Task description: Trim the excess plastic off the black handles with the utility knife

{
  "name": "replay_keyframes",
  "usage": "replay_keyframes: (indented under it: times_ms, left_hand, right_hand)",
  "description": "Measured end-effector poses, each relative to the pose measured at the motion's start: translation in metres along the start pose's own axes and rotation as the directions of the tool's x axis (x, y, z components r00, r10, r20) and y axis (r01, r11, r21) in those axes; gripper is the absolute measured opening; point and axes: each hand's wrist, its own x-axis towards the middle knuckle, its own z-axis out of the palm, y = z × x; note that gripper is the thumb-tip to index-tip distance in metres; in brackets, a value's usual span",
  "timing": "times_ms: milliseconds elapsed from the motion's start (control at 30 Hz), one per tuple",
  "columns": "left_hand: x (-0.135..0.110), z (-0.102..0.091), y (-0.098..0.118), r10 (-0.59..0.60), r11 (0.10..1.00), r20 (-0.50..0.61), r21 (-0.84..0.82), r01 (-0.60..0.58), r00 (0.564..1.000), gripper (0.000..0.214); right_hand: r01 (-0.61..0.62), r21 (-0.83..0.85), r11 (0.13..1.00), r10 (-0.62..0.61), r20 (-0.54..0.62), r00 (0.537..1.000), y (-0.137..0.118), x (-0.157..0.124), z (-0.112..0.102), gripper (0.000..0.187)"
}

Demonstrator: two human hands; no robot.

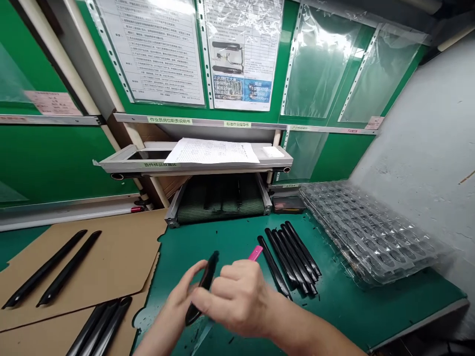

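Black plastic part (pixel 209 273) slanting at lower centre

The left hand (pixel 182 292) clasps it from the left, long axis rising rightward; the right hand (pixel 239 296), curled round a pink tool (pixel 256 253), overlaps it from the right.

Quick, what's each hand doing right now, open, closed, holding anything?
Left hand: closed, holding a black piece.
Right hand: closed in a fist around a pink tool.

Head camera | worn on the head, facing forward and down across the green workbench (pixel 208 236) | left hand (pixel 182 292) and right hand (pixel 237 296) nearest, at 6 o'clock | conveyor (pixel 222 203) farther off, mid-frame | green back board (pixel 291 39) beyond, at 12 o'clock | clear trays (pixel 371 225) toward 4 o'clock
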Motion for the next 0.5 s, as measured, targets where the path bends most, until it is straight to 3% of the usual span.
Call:
replay_keyframes:
  times_ms: [67,100,167,267,333,400,433,500]
  left_hand:
    - [0.002,0.006,0.008,-0.220,0.933,0.124,-0.263,0.246,0.968,0.048]
    - [0.002,0.010,0.013,-0.270,0.879,0.175,-0.357,0.316,0.947,0.047]
    - [0.002,0.017,0.021,-0.279,0.839,0.164,-0.438,0.323,0.946,0.048]
    - [0.003,0.022,0.027,-0.165,0.899,0.220,-0.368,0.239,0.961,0.048]
    - [0.002,0.019,0.028,-0.029,0.912,0.233,-0.391,0.121,0.972,0.036]
    - [-0.002,0.012,0.031,0.169,0.856,0.045,-0.503,-0.124,0.985,0.029]
    - [-0.006,0.008,0.033,0.278,0.796,-0.090,-0.535,-0.282,0.956,0.028]
    - [-0.017,-0.001,0.036,0.477,0.661,-0.293,-0.502,-0.558,0.829,0.033]
  right_hand:
    - [0.128,-0.049,0.991,-0.127,0.018,0.992,-0.005,-0.001,0.006,0.025]
    - [0.174,-0.052,0.983,-0.175,-0.002,0.985,-0.008,-0.002,0.011,0.024]
    - [0.215,-0.055,0.975,-0.218,-0.057,0.974,-0.015,-0.007,0.023,0.020]
    - [0.201,-0.027,0.979,-0.202,-0.036,0.979,-0.023,-0.017,0.033,0.013]
    - [0.100,0.020,0.995,-0.101,0.077,0.992,-0.027,-0.024,0.030,0.015]
    - [-0.128,0.070,0.989,0.112,0.201,0.973,-0.028,-0.030,0.023,0.023]
    - [-0.264,0.092,0.960,0.233,0.259,0.937,-0.028,-0.032,0.019,0.029]
    - [-0.476,0.126,0.870,0.408,0.357,0.840,-0.027,-0.034,0.014,0.032]
